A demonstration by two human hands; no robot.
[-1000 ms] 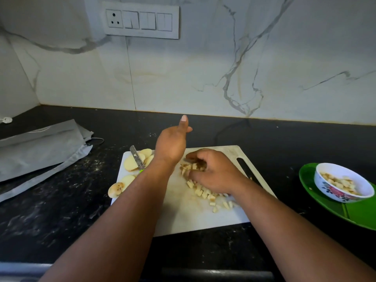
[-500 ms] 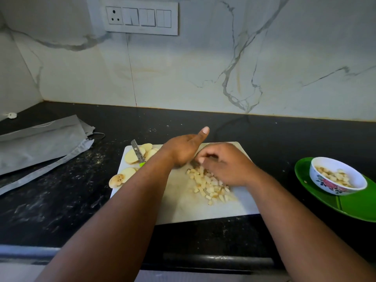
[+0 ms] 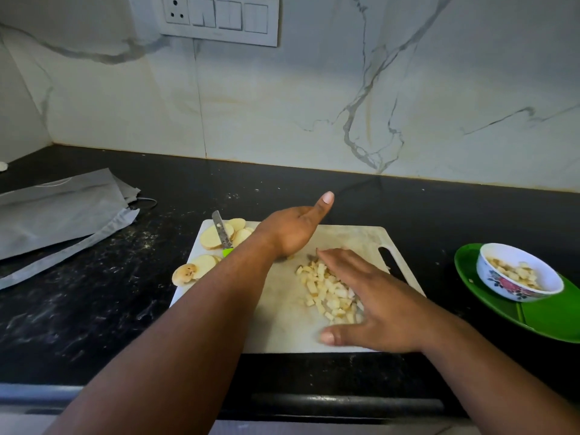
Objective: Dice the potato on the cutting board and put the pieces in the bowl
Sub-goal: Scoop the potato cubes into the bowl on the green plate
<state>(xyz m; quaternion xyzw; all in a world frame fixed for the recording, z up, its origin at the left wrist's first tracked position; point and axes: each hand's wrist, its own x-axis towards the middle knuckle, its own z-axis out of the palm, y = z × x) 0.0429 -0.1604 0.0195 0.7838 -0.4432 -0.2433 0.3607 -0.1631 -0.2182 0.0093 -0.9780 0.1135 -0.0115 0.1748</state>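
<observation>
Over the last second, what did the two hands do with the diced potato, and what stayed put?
The right hand let go of its pinch of diced potato and now lies flat, fingers straight, against the pile. The left hand stays beside it, thumb up, walling the pile. The knife, potato slices, cutting board and bowl look unmoved.

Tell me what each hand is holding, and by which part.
Nothing held. The right hand lies flat against the diced potato; the left hand is open beside it.
</observation>
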